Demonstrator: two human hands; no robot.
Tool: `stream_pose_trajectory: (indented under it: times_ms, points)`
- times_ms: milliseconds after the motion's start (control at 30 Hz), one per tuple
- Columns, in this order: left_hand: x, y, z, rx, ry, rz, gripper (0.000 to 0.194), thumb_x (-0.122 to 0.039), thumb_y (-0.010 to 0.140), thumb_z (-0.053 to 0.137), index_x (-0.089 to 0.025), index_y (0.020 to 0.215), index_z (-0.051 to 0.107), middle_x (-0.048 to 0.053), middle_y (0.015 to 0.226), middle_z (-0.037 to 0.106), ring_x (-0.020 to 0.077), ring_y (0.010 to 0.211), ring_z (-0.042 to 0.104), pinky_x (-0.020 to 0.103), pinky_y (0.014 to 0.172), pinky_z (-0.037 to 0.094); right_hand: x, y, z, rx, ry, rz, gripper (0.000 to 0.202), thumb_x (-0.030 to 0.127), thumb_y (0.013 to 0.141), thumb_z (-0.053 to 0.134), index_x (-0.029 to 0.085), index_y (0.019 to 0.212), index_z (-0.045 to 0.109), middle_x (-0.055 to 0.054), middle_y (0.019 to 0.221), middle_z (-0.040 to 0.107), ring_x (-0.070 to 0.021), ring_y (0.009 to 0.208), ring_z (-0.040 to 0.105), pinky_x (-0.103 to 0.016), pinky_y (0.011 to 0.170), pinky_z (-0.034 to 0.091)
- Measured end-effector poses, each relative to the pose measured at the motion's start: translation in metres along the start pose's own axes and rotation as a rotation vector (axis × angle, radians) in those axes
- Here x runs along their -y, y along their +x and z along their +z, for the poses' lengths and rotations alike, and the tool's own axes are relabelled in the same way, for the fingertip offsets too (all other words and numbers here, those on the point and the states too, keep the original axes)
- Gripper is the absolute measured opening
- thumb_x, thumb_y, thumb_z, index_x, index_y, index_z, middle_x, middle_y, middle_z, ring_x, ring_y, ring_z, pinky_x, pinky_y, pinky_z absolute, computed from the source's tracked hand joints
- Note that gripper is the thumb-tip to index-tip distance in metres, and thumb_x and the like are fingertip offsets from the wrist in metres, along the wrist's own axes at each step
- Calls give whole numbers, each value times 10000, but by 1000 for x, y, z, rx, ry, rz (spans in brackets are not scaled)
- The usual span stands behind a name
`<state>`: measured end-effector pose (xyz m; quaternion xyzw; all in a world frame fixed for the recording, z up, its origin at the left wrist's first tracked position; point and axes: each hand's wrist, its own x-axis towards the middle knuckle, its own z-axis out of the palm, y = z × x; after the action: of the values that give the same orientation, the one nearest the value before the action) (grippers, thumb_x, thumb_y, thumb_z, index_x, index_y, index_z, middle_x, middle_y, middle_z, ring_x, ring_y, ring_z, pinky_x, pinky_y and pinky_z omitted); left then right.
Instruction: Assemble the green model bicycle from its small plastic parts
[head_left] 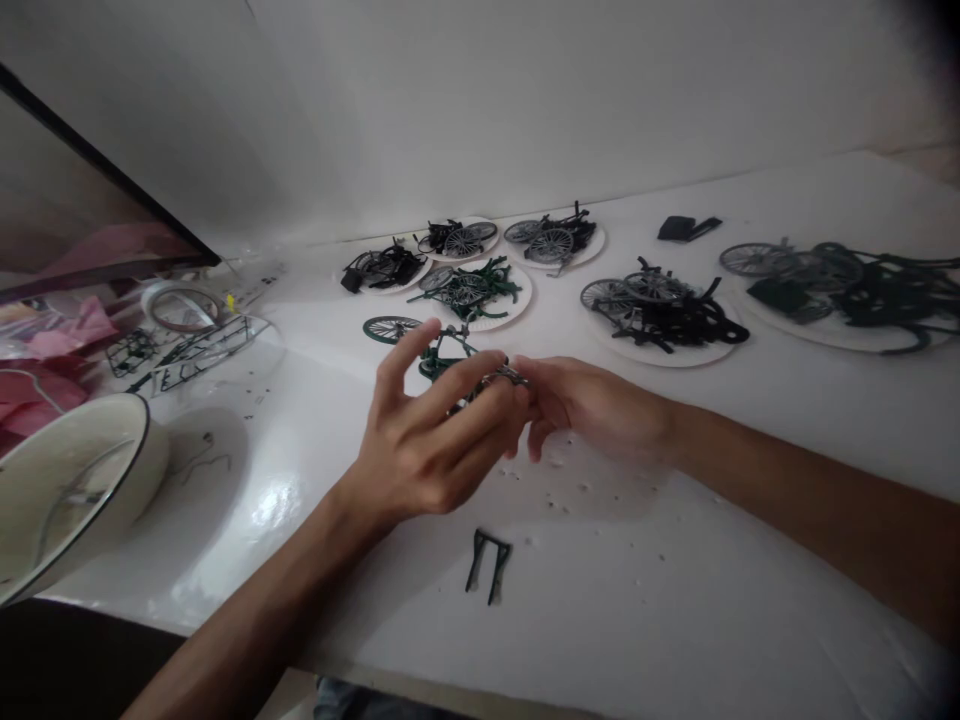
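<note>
Above the white table, my left hand (435, 440) and my right hand (600, 400) meet at the fingertips around a small green model bicycle (442, 345). Its front wheel points to the left, and its rear part is mostly hidden behind my left fingers. My left hand has its thumb and fingers curled on the frame, one finger raised. The fingers of my right hand pinch at the bicycle's right end, by a small grey part (508, 374). A dark green U-shaped piece (488, 566) lies on the table nearer to me.
White plates with dark bicycle parts (667, 355) stand behind and to the right. A black part (679, 228) lies at the back. At the left are a cream basin (142, 450), a tape roll (180, 308), part frames (202, 350) and pink plastic (82, 325). Small scraps dot the table (600, 600).
</note>
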<state>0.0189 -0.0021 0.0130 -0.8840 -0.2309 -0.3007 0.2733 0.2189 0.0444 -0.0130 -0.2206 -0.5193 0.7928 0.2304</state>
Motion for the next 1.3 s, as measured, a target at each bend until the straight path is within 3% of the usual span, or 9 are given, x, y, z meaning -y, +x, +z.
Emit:
stream_pose_trajectory:
  times_ms: [167, 267, 367, 467, 633, 833, 1100, 1200, 1300]
  points:
    - [-3, -2, -1, 26, -78, 152, 77, -121, 906, 610, -150, 918, 680, 2, 1025, 731, 206, 1194, 619, 433, 1107, 427, -1, -4, 4, 24, 164, 20, 303, 381, 989, 495, 151, 892, 667, -28, 814, 604, -139, 743, 589, -286, 708, 532]
    - [-4, 1, -4, -39, -140, 149, 58, -105, 885, 622, -136, 897, 671, 20, 1043, 725, 186, 1128, 633, 381, 1052, 493, -6, -5, 6, 128, 271, 72, 284, 327, 1008, 459, 153, 949, 676, -24, 839, 596, -136, 804, 575, -303, 815, 515]
    - [-7, 3, -6, -89, -189, 125, 40, -105, 842, 681, -135, 844, 655, 30, 1012, 712, 165, 1027, 634, 348, 988, 524, -12, -5, 5, 166, 419, 123, 310, 385, 1009, 462, 156, 958, 664, -25, 857, 610, -126, 813, 577, -282, 819, 507]
    - [-9, 4, -5, -84, -187, 127, 68, -122, 842, 693, -155, 804, 648, 18, 990, 698, 154, 995, 619, 342, 969, 500, -15, -5, 5, 80, 456, 103, 252, 369, 976, 550, 139, 957, 652, -35, 892, 632, -111, 801, 584, -232, 753, 498]
    - [-7, 4, -2, 51, -166, 86, 67, -97, 872, 650, -132, 819, 630, 27, 904, 704, 165, 933, 637, 360, 933, 497, -15, -2, 10, -85, 432, 23, 179, 313, 950, 610, 138, 942, 647, -15, 852, 618, -99, 752, 568, -219, 710, 490]
    - [-6, -5, 7, 33, -85, 42, 25, -114, 898, 627, -131, 914, 619, 27, 956, 709, 178, 969, 655, 396, 974, 486, -13, 0, 13, -245, 455, -41, 127, 292, 897, 687, 173, 888, 642, 21, 808, 598, -85, 717, 540, -202, 687, 475]
    - [4, -12, 16, 7, -43, 22, 121, -120, 915, 597, -125, 1036, 607, 44, 1015, 713, 199, 1065, 669, 440, 1086, 466, -12, 4, 9, -265, 416, -117, 93, 297, 878, 703, 215, 870, 660, 31, 843, 640, -105, 774, 583, -248, 774, 495]
    - [4, -13, 15, -26, -57, 50, 95, -123, 904, 615, -108, 998, 616, 43, 990, 719, 201, 1061, 679, 448, 1134, 434, -11, 4, 9, -215, 369, -102, 127, 313, 864, 720, 197, 850, 671, 32, 816, 637, -94, 755, 581, -237, 769, 493]
    - [1, -12, 16, -70, -56, 55, 47, -119, 908, 608, -123, 951, 625, 30, 988, 725, 178, 1032, 683, 442, 1139, 421, -10, 4, 11, -288, 305, -129, 160, 315, 815, 767, 190, 839, 670, 30, 809, 637, -94, 743, 575, -229, 746, 484]
